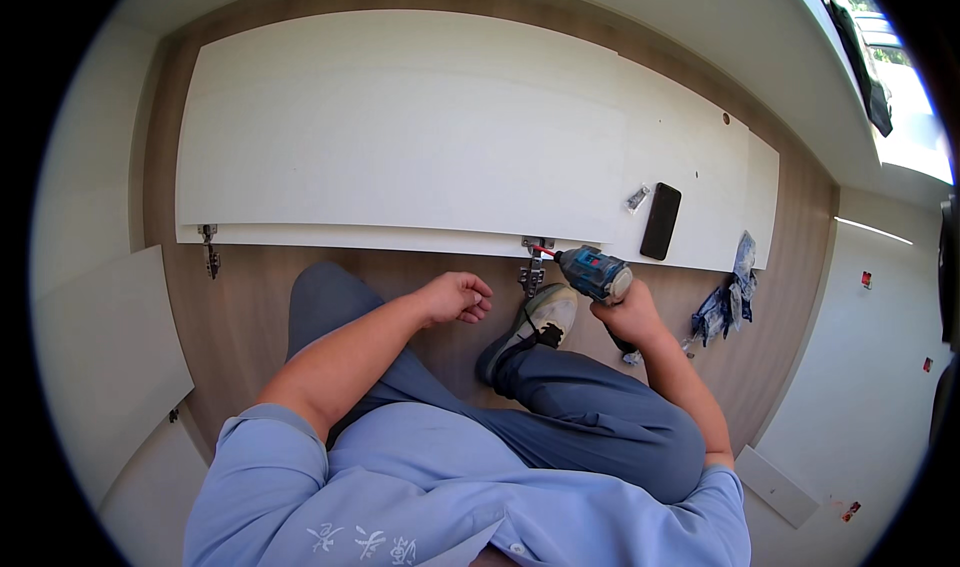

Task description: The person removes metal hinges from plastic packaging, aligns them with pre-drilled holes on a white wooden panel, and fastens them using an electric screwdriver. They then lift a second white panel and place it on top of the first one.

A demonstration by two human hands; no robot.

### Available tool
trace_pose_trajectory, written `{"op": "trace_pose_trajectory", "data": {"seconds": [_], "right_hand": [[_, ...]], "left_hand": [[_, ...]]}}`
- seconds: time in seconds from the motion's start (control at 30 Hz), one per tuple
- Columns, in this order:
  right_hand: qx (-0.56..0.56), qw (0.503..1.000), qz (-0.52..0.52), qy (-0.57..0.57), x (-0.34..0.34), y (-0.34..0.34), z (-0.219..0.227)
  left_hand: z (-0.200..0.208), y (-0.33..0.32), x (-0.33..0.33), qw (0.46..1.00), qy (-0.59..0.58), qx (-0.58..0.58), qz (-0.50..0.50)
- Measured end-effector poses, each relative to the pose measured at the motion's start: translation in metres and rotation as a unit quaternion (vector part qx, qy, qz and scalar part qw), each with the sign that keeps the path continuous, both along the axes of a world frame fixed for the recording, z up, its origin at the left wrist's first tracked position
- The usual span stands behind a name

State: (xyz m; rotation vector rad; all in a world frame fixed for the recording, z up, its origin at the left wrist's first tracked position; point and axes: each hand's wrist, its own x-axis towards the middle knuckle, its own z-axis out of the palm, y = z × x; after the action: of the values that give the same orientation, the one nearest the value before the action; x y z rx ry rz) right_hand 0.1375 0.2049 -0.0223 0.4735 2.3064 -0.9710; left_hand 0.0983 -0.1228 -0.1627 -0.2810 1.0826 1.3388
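My right hand (634, 320) is wrapped round the grip of a blue and black cordless drill (592, 272). Its red-collared bit points left and meets, or nearly meets, a metal cabinet hinge (533, 267) on the near edge of a long white panel (400, 127). To the left of that hinge, my left hand (456, 298) hovers over my shin with its fingers curled together. Whatever those fingertips may hold is hidden. A second hinge (210, 252) hangs from the panel's left end.
A black phone (661, 222) and a small clear packet (637, 199) lie on a white board at right. Crumpled blue-and-white plastic (725, 302) rests beyond my right hand. White boards lean at left (120, 367); a narrow white strip (777, 485) lies lower right. My shoe (548, 317) is below the hinge.
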Motion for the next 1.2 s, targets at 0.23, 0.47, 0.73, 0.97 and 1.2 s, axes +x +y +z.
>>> {"op": "trace_pose_trajectory", "data": {"seconds": [0.23,0.47,0.73,0.97,1.2], "right_hand": [[0.134,0.981,0.141,-0.007,-0.040,-0.036,0.043],[0.208,0.927,0.312,-0.029,-0.087,-0.056,0.054],[0.211,0.910,0.355,-0.036,-0.092,-0.052,0.053],[0.024,0.966,0.256,0.004,-0.115,-0.049,0.120],[-0.154,0.950,0.269,0.030,-0.123,-0.135,0.158]], "left_hand": [[-0.001,0.000,0.003,1.000,-0.003,-0.002,-0.005],[0.012,0.008,0.000,0.999,0.020,0.000,-0.030],[0.052,-0.012,-0.011,0.993,0.078,-0.024,0.080],[0.096,-0.080,-0.004,0.952,0.027,-0.030,0.305],[0.125,-0.086,-0.029,0.847,-0.026,0.141,0.511]]}}
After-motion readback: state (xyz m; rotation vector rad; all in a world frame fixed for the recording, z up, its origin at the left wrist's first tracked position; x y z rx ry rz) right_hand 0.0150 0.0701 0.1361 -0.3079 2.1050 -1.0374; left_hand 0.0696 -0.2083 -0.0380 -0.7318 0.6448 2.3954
